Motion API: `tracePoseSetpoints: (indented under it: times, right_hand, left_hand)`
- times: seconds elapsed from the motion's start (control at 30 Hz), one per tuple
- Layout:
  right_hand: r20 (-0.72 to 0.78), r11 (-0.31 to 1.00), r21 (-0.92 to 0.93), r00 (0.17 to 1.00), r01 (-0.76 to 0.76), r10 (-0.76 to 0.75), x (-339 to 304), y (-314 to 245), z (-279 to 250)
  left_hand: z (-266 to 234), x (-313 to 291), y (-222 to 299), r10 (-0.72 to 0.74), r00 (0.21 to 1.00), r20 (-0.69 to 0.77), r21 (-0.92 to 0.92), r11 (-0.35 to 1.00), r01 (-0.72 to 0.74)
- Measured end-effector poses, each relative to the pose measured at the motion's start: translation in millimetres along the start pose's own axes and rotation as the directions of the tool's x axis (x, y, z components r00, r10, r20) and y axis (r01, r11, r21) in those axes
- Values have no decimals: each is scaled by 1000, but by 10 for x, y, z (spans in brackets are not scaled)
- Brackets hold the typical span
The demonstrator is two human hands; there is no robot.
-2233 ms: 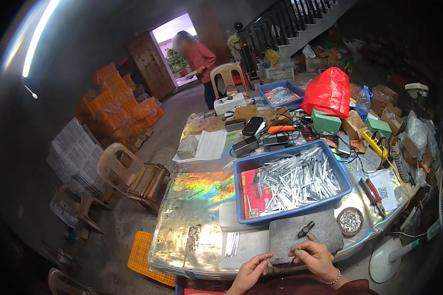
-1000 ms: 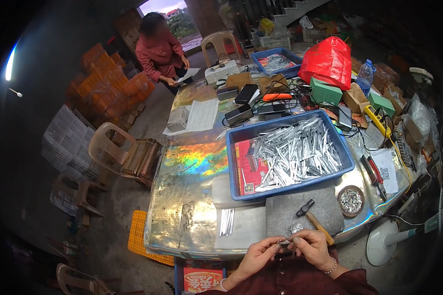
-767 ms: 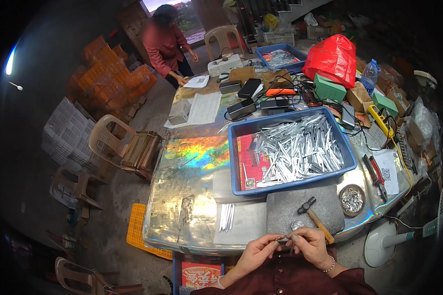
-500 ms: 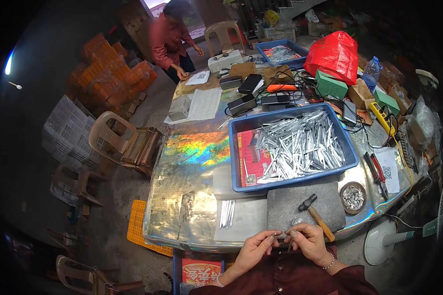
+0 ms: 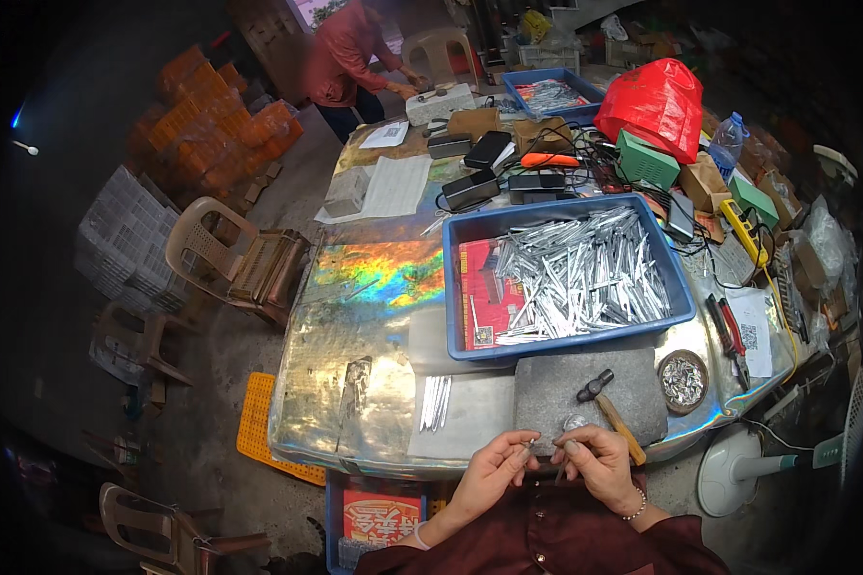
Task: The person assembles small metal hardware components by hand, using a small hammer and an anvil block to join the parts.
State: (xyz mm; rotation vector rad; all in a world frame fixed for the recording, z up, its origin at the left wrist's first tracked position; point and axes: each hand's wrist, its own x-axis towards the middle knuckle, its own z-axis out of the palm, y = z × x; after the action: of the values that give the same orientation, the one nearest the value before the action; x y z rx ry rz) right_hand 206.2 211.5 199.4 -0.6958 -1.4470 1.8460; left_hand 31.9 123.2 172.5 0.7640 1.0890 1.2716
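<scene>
My left hand (image 5: 497, 471) is pinched near the table's front edge, with a tiny silvery bit at its fingertips, too small to name. Just beside it my right hand (image 5: 596, 464) closes on a thin, dark, narrow piece whose kind I cannot make out. Beyond my fingers lies a grey stone block (image 5: 556, 383). A hammer (image 5: 619, 426) with a wooden handle rests on it, head away from me. Several slim silver strips (image 5: 436, 402) lie on white paper to the left. Behind the block, a blue tray (image 5: 455, 331) holds a heap of similar silver strips.
A round bowl (image 5: 683, 381) of small metal bits and red-handled pliers (image 5: 732, 335) are on the right. Cables, boxes and a red bag (image 5: 650, 107) crowd the far right. A person (image 5: 350, 62) leans over the far end, near another stone block (image 5: 439, 103).
My hands have drawn slightly apart at the fingertips. The person at the far end has leaned in and reached to the far stone block. My view has shifted a little.
</scene>
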Motion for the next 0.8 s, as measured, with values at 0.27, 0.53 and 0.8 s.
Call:
tracePoseSetpoints:
  times: [0.27, 0.53, 0.8]
  right_hand:
    - [2, 1000, -21, 1000, 18, -18, -7, 23, -8]
    - [-4, 996, -88, 1000, -1, 1, -19, 6, 23]
    - [14, 994, -105, 1000, 21, -20, -14, 62, 41]
  left_hand:
    - [-10, -2, -27, 19, 1000, 9, -11, 1000, -19]
    - [-14, -9, -74, 23, 999, 25, -75, 997, -21]
    - [-33, -46, -131, 12, 999, 45, -88, 996, -8]
